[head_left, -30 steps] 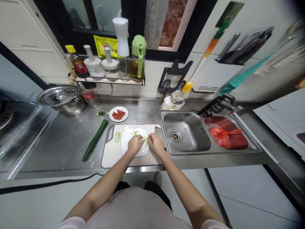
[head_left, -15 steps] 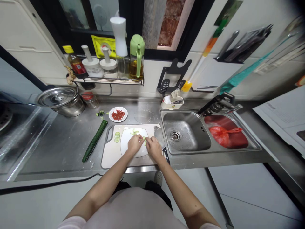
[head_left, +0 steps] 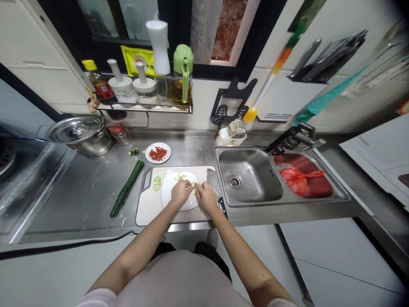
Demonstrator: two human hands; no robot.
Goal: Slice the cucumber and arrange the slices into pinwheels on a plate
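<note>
A white plate lies on a pale cutting board on the steel counter. My left hand and my right hand rest over the plate, fingertips pinched together on thin cucumber slices between them. More slices lie at the plate's far edge. A small stack of slices sits on the board left of the plate. A knife lies along the board's right edge, its black handle beside my right wrist.
A whole cucumber lies left of the board. Behind are a small plate of red bits, cucumber ends, a lidded pot and a bottle rack. The sink with a red bag is right.
My right hand moved left toward my left hand, closing the gap over the cucumber slices on the plate. The knife handle beside my wrist came into view.
</note>
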